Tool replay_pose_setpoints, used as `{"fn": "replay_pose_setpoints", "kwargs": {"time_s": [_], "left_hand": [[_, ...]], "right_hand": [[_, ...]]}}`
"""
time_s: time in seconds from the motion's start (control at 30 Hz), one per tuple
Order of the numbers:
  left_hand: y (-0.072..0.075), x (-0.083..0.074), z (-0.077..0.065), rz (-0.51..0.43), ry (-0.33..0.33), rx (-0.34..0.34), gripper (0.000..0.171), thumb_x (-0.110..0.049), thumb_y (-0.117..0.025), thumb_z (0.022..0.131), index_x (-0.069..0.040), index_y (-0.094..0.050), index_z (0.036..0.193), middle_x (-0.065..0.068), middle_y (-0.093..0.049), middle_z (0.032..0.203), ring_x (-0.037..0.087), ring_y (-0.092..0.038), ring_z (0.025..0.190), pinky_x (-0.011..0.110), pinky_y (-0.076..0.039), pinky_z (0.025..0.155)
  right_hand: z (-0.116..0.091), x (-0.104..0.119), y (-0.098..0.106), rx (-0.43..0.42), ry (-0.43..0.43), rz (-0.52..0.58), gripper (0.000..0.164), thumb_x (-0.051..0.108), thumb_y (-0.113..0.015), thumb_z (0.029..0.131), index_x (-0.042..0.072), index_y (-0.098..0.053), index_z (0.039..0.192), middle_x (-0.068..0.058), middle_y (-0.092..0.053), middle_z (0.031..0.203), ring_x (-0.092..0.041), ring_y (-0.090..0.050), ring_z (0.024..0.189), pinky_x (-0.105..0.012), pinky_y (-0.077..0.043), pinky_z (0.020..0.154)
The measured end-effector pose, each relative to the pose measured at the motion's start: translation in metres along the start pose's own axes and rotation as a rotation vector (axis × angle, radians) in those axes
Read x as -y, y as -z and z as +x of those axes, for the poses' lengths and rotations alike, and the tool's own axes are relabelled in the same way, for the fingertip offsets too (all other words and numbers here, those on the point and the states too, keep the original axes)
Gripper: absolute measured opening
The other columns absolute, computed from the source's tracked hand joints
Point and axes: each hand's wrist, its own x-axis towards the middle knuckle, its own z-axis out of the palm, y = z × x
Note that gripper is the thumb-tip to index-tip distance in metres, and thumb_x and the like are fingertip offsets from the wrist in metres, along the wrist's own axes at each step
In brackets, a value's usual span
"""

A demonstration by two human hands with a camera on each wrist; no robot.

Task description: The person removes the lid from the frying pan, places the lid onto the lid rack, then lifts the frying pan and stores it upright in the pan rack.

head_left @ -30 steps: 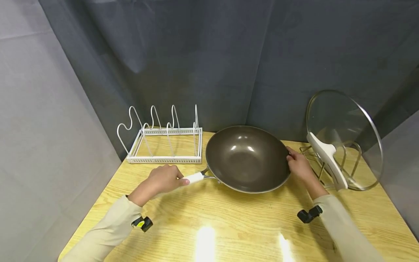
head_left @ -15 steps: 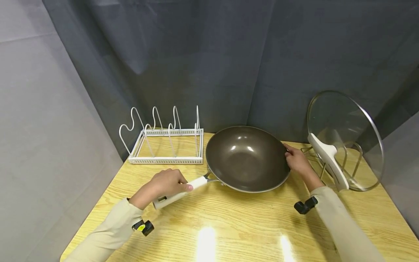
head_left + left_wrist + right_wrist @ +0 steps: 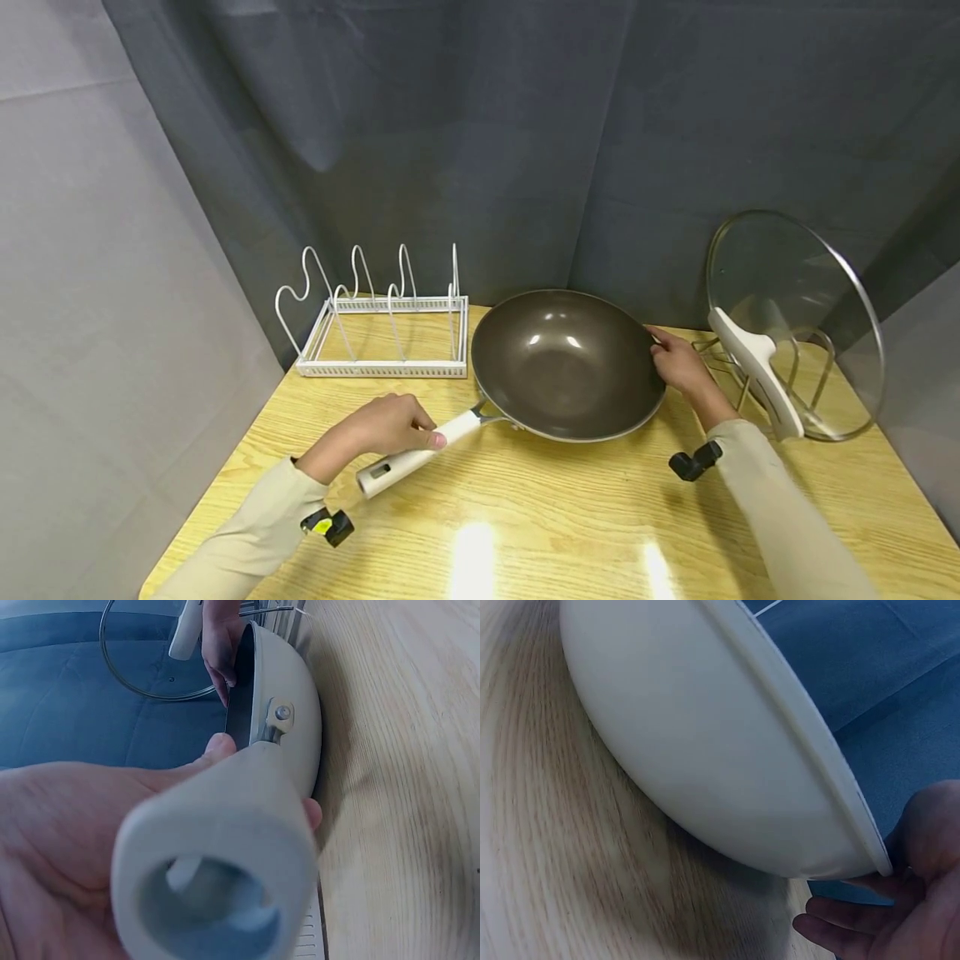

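Note:
A wok [image 3: 566, 371] with a dark brown inside and a cream outside sits on the wooden table in the middle of the head view. Its pale handle [image 3: 420, 457] points toward the lower left. My left hand [image 3: 390, 423] holds this handle partway along, thumb on top; the left wrist view shows the handle's end [image 3: 214, 889] with its hanging hole up close. On the wok's far side from the handle, my right hand [image 3: 678, 364] pinches the rim. In the right wrist view, fingers [image 3: 847, 926] reach under the rim beside the wok's cream outer wall [image 3: 705, 742].
Left of the wok stands a white wire rack [image 3: 382, 369] with upright loops. To the right, a glass lid [image 3: 795, 275] with a white handle [image 3: 753, 367] leans upright in a metal wire stand [image 3: 817, 367]. A dark curtain [image 3: 465, 150] hangs behind the table.
The wok has turned counterclockwise, its handle swinging toward me and its end coming into sight below my left hand. My right hand has shifted slightly away from me along with the rim.

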Motion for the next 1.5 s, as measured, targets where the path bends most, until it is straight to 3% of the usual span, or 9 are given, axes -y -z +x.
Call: {"fn": "replay_pose_setpoints", "kwargs": {"time_s": [0.1,0.27,0.6,0.83,0.97,1.13,1.23,1.4,1.5], "left_hand": [[0.000,0.004,0.001,-0.037,-0.031,0.014,0.022,-0.035,-0.074,0.095,-0.015,-0.083,0.093,-0.008,-0.066,0.067,0.006,-0.055,0.059,0.024,-0.046,0.056],[-0.003,0.012,0.004,-0.149,-0.074,0.056,0.022,-0.031,-0.072,0.097,-0.012,-0.083,0.098,-0.008,-0.064,0.067,0.005,-0.052,0.058,0.022,-0.043,0.055],[-0.017,0.018,0.004,-0.397,-0.065,0.137,0.022,-0.027,-0.068,0.100,-0.009,-0.082,0.099,-0.004,-0.051,0.061,0.009,-0.042,0.053,0.022,-0.037,0.053],[-0.028,0.017,0.002,-0.479,-0.061,0.120,0.024,-0.028,-0.068,0.100,-0.008,-0.081,0.103,-0.003,-0.050,0.061,0.008,-0.043,0.054,0.021,-0.038,0.053],[-0.033,0.016,0.001,-0.521,-0.053,0.104,0.026,-0.026,-0.070,0.099,-0.005,-0.080,0.108,-0.002,-0.066,0.071,0.008,-0.053,0.059,0.023,-0.047,0.057],[-0.041,0.016,0.000,-0.554,-0.040,0.091,0.028,-0.027,-0.071,0.098,-0.003,-0.079,0.112,0.001,-0.074,0.079,0.007,-0.060,0.063,0.028,-0.053,0.060],[-0.045,0.015,-0.001,-0.577,-0.031,0.083,0.029,-0.027,-0.071,0.098,-0.003,-0.078,0.113,0.003,-0.075,0.080,0.009,-0.062,0.064,0.029,-0.055,0.060],[-0.052,0.011,-0.002,-0.635,-0.021,0.064,0.029,-0.027,-0.072,0.098,-0.002,-0.078,0.112,0.006,-0.076,0.083,0.010,-0.065,0.068,0.029,-0.056,0.062],[-0.058,0.008,-0.003,-0.671,-0.012,0.049,0.031,-0.026,-0.072,0.097,0.000,-0.077,0.113,0.007,-0.076,0.084,0.010,-0.066,0.069,0.030,-0.058,0.063]], "right_hand": [[0.004,-0.002,-0.002,-0.005,0.008,-0.009,0.052,0.008,-0.033,0.106,-0.002,-0.033,0.156,-0.037,-0.042,0.148,-0.046,-0.046,0.119,-0.058,-0.040,0.100],[0.012,-0.004,-0.003,0.008,0.013,-0.002,0.052,0.006,-0.032,0.105,-0.004,-0.032,0.157,-0.037,-0.040,0.150,-0.048,-0.045,0.123,-0.056,-0.039,0.100],[0.020,0.000,-0.001,0.035,0.002,0.059,0.053,0.005,-0.029,0.104,-0.003,-0.031,0.157,-0.036,-0.032,0.156,-0.044,-0.041,0.125,-0.056,-0.038,0.105],[0.027,0.000,0.002,0.044,0.027,0.065,0.053,0.000,-0.031,0.102,-0.006,-0.034,0.155,-0.037,-0.034,0.155,-0.041,-0.042,0.123,-0.055,-0.040,0.105],[0.031,0.001,0.003,0.063,0.028,0.066,0.053,0.000,-0.032,0.102,-0.007,-0.033,0.155,-0.037,-0.035,0.154,-0.042,-0.044,0.120,-0.053,-0.042,0.102],[0.036,0.004,0.005,0.107,0.020,0.077,0.052,0.001,-0.033,0.104,-0.007,-0.031,0.156,-0.038,-0.029,0.156,-0.050,-0.034,0.142,-0.061,-0.036,0.113],[0.039,0.007,0.006,0.126,0.017,0.076,0.053,0.001,-0.034,0.104,-0.006,-0.030,0.156,-0.037,-0.026,0.158,-0.051,-0.026,0.146,-0.062,-0.031,0.115],[0.044,0.008,0.005,0.134,0.025,0.060,0.052,0.001,-0.034,0.104,-0.005,-0.031,0.156,-0.035,-0.028,0.158,-0.045,-0.037,0.135,-0.053,-0.038,0.105],[0.048,0.007,0.005,0.140,0.031,0.057,0.052,0.001,-0.034,0.104,-0.005,-0.032,0.156,-0.035,-0.030,0.158,-0.045,-0.036,0.137,-0.054,-0.037,0.108]]}}
